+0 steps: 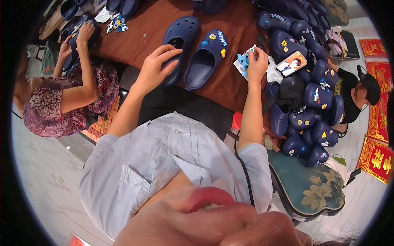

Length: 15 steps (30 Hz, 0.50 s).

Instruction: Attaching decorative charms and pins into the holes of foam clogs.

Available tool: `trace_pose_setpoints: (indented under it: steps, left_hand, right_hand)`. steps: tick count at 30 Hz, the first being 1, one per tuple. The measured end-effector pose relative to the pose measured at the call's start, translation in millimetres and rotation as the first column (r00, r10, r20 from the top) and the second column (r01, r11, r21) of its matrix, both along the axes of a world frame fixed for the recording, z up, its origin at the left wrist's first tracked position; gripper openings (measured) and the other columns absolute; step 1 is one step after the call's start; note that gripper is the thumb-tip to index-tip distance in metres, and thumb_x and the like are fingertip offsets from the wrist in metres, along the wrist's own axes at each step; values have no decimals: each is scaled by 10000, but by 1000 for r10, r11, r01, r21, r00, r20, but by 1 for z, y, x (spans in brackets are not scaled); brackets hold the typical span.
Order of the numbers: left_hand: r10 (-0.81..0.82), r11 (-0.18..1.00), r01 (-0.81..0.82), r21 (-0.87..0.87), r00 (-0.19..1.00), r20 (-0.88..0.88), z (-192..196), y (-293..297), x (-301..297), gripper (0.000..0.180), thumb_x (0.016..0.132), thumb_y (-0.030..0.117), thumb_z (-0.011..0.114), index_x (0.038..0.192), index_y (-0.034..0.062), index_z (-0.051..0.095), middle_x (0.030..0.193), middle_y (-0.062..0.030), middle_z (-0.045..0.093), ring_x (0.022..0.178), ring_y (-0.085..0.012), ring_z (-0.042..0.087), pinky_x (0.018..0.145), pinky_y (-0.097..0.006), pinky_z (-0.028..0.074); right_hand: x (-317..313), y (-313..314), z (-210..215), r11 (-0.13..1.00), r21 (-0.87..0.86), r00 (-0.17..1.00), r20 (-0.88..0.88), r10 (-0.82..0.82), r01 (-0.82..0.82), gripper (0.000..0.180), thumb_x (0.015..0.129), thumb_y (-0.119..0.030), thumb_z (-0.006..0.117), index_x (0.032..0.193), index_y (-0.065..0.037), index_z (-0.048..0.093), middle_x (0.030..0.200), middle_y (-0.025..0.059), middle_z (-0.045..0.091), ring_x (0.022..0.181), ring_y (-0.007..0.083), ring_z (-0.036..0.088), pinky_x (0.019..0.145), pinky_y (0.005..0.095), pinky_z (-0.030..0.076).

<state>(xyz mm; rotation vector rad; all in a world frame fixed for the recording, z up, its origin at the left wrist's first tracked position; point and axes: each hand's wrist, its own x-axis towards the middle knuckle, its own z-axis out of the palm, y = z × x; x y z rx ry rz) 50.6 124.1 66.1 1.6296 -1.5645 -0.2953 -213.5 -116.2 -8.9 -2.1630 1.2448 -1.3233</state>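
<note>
My left hand (161,67) rests over the heel opening of a plain navy clog (180,30), its fingers stretched and somewhat apart. Beside that clog, to the right, lies its mate, a navy clog (201,61) carrying a yellow ring charm, a yellow heart charm and a blue-and-white lettered charm. Farther right, my right hand (257,65) has its fingertips pinched together above white paper. Blue shoe charms (243,61) lie on that paper, next to the fingers. Whatever is between the right fingertips is too small to name.
Decorated navy clogs (318,96) are heaped at the right, with a lit phone (291,64) on them. At the left a co-worker (69,92) handles another navy clog; loose charms (117,23) lie nearby on the brown tabletop (135,35). Another person (355,92) is beyond the heap, near a padded stool (305,184).
</note>
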Motion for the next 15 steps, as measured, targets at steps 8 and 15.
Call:
trace_pose_setpoints:
  steps: [8,15]
  left_hand:
    - [-185,982,188,-22,929,-320,-3,-27,-32,386,850,117,705,1222,40,637,1187,-134,609,1029,-234,623,841,-310,504]
    - [-38,994,-12,-110,896,-442,-32,-19,-20,220,834,92,725,1028,-6,694,967,-71,689,820,-152,649,712,-274,511]
  right_hand:
    - [55,124,39,181,413,439,888,137,-893,153,984,-127,558,1087,-15,547,1004,164,679,843,230,697,727,313,556]
    - [71,136,36,161,461,487,844,225,-873,220,983,-158,579,1140,-3,587,1045,133,676,872,208,687,753,322,563]
